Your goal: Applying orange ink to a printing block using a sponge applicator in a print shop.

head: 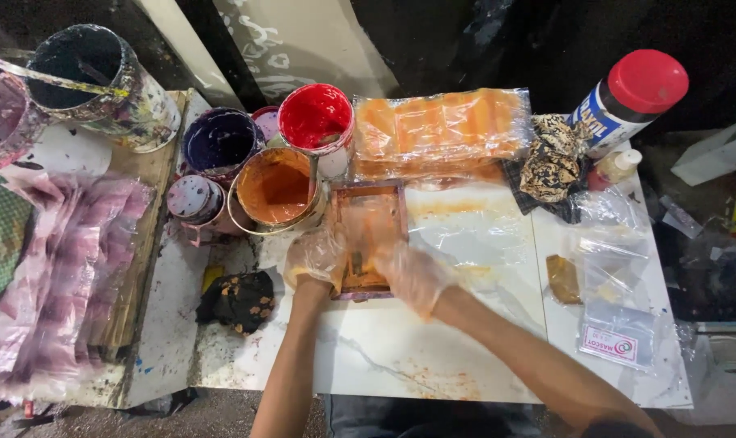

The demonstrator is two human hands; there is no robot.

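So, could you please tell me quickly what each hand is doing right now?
Left hand: gloved, closed on the left edge of the small screen-printing frame.
Right hand: gloved, blurred over the frame; grip cannot be told.

Hands (368, 264) motion-blurred over frame (369, 235)
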